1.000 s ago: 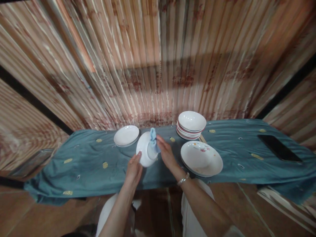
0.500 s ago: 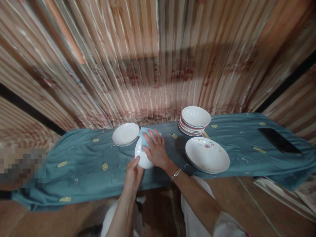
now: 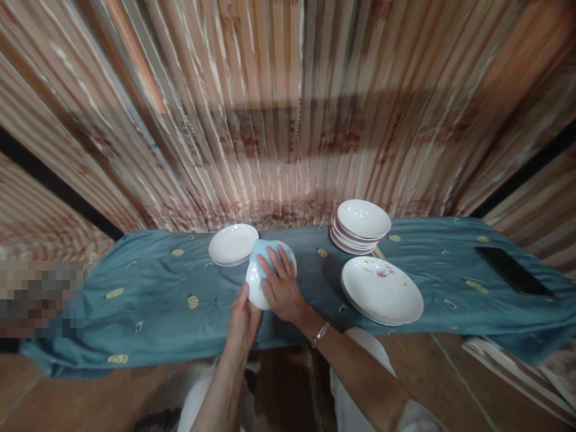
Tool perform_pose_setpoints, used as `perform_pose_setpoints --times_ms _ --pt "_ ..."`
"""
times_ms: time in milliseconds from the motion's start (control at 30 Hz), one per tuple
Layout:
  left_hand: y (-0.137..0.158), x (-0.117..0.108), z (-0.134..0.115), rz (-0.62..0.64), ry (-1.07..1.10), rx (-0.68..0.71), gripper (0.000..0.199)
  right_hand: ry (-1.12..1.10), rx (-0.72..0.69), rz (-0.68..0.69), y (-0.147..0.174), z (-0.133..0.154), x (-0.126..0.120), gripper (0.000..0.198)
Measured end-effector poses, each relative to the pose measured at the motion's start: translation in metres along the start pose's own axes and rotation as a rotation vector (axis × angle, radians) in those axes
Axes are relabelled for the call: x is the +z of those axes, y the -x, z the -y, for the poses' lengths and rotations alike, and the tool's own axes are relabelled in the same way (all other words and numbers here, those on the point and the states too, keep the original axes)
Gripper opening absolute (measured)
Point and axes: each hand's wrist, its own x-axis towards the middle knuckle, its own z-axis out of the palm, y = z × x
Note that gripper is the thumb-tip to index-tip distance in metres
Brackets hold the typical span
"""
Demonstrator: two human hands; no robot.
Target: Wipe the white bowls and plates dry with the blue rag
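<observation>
A white plate [image 3: 256,292] is tilted in front of me over the near part of the table. My left hand [image 3: 243,316] grips it at the lower left edge, thumb on the upper face and fingers beneath. A light blue cloth [image 3: 261,248] lies against the plate under my right hand [image 3: 283,290], which presses it there with fingers spread. Part of the cloth and of the plate is hidden by that hand. Just beyond, to the left, sit a few stacked white plates [image 3: 233,243].
To the right stands a taller stack of white bowls [image 3: 363,219] with red-edged dishes below. Nearer me are larger flowered plates [image 3: 382,294]. A black phone [image 3: 513,271] lies farther right on the teal tablecloth [image 3: 157,312]. A patterned curtain [image 3: 297,150] hangs behind.
My right hand and the cloth have shifted slightly down over the plate, and the plate's tilt has changed. My left hand keeps its hold. The whole view has shifted a little.
</observation>
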Motion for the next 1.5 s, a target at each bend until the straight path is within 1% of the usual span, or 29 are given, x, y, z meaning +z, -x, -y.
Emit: perform_pose_setpoints --times_ms 67,133,200,233,300,400,467,567,633,733,833,1033,1267,1400,1500 --pt "0.000 -0.002 -0.001 -0.026 -0.016 0.027 0.028 0.048 -0.084 0.045 0.005 0.012 0.002 0.052" --pt "0.000 -0.003 -0.002 -0.048 -0.034 0.057 0.024 0.086 -0.156 0.070 0.007 0.017 0.003 0.051" --pt "0.000 -0.003 -0.002 -0.043 -0.045 0.070 0.023 0.111 -0.191 0.076 0.005 0.016 0.001 0.050" --pt "0.000 -0.002 -0.003 -0.031 -0.049 0.068 0.023 0.118 -0.187 0.072 0.003 0.013 -0.001 0.050" --pt "0.000 0.000 -0.003 -0.007 -0.060 0.061 0.025 0.123 -0.142 0.053 -0.003 0.006 -0.008 0.051" --pt "-0.002 0.003 -0.003 -0.002 -0.065 0.058 0.028 0.103 -0.018 0.017 -0.009 -0.007 -0.014 0.053" --pt "-0.003 0.004 -0.002 0.008 -0.047 0.063 0.030 0.060 0.076 -0.006 -0.010 -0.017 -0.013 0.055" --pt "-0.005 0.002 -0.001 0.032 -0.012 0.068 0.036 -0.043 0.195 -0.067 -0.007 -0.030 -0.001 0.056" --pt "-0.007 -0.001 -0.002 0.033 0.009 0.054 0.041 -0.110 0.242 -0.101 -0.002 -0.039 0.011 0.058" --pt "-0.010 -0.005 -0.002 0.047 0.044 0.024 0.044 -0.177 0.288 -0.108 0.007 -0.046 0.024 0.059" --pt "-0.011 -0.005 -0.004 0.051 0.063 0.002 0.043 -0.212 0.307 -0.092 0.016 -0.047 0.029 0.060" --pt "-0.011 -0.002 -0.007 -0.032 0.087 -0.018 0.041 -0.213 0.298 -0.044 0.034 -0.044 0.037 0.065" --pt "-0.015 -0.006 -0.007 -0.116 0.116 -0.035 0.041 -0.150 0.314 -0.012 0.051 -0.035 0.053 0.069" --pt "-0.015 -0.003 -0.009 -0.170 0.123 -0.047 0.041 -0.092 0.289 0.024 0.058 -0.027 0.053 0.070" --pt "-0.015 -0.002 -0.010 -0.171 0.111 -0.047 0.042 -0.046 0.280 0.067 0.062 -0.020 0.049 0.072"
